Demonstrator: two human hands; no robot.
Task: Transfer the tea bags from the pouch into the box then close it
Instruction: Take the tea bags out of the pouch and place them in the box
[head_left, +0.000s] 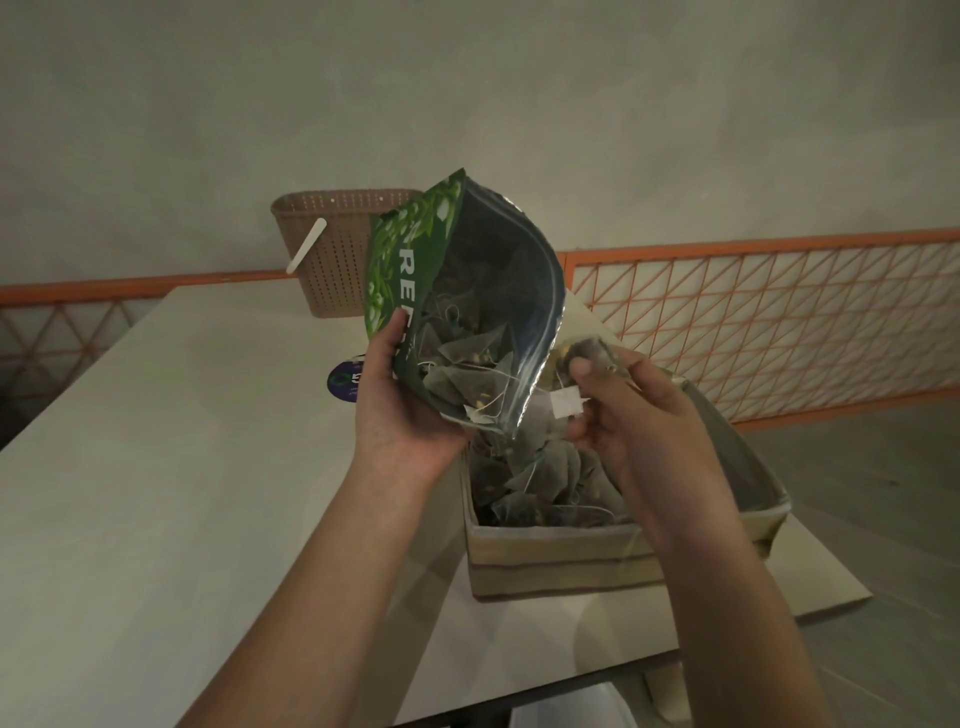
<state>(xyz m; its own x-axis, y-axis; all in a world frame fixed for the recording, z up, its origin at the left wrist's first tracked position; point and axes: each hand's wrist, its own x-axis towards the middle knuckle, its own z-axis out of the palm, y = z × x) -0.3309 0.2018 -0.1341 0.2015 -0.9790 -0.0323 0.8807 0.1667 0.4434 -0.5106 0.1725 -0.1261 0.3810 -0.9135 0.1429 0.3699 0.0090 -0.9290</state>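
My left hand (402, 410) grips the green pouch (415, 260) by its lower side and holds it open above the table, its mouth turned towards me. Several pyramid tea bags (467, 364) lie inside the pouch. My right hand (639, 410) pinches a tea bag (584, 356) with a white tag just right of the pouch mouth, over the box. The beige box (561, 561) stands open on the table below both hands, with several tea bags (545, 478) in it. Its lid (748, 457) leans back on the right, partly hidden by my right arm.
A brown perforated basket (337, 249) with a white stick stands at the table's (182, 467) far edge behind the pouch. A round dark sticker (345, 382) lies on the tabletop left of my left hand. An orange lattice railing (753, 322) runs behind the table.
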